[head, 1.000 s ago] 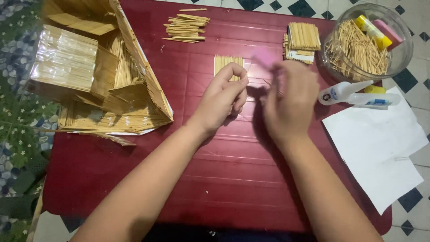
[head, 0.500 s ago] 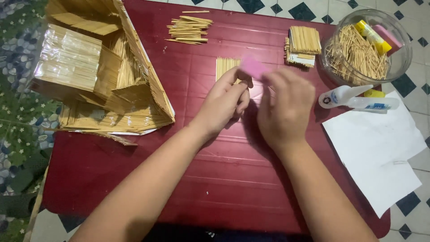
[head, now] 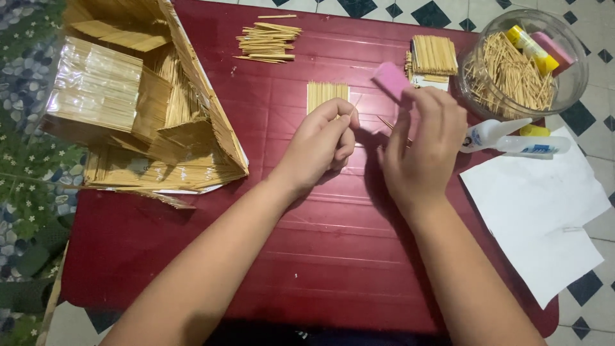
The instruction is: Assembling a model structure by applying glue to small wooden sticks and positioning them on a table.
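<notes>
- Pinched between thumb and forefinger of the left hand (head: 320, 144) is a thin pale wooden toothpick (head: 354, 104), its point slanting up and away over the counter.
- Right hand (head: 423, 150) keeps a clenched grip on a pink rectangular sanding block (head: 392, 81), matte and soft-edged, held just above and to the right of the toothpick's tip; whether the two touch cannot be told.
- One more slim stick (head: 386, 122) shows at the right hand's fingers.
- Just behind the left hand lies a small flat panel of toothpicks laid side by side (head: 327, 95), ridged like corduroy.
- All of this sits mid-way across the glossy dark red slatted counter (head: 320, 269).
- Farther back lie a loose heap of toothpicks (head: 268, 42) and a neat squared stack of toothpick panels (head: 434, 56).
- At the right rear stands a round clear glass bowl (head: 576, 80), bristling with loose toothpicks, with a yellow tube and a pink block inside.
- Beside it lie a white plastic glue bottle (head: 490, 132) and a creased white sheet of paper (head: 538, 211).
- On the left stands a large angular model built of toothpicks (head: 141, 109), partly wrapped in shiny clear film.
</notes>
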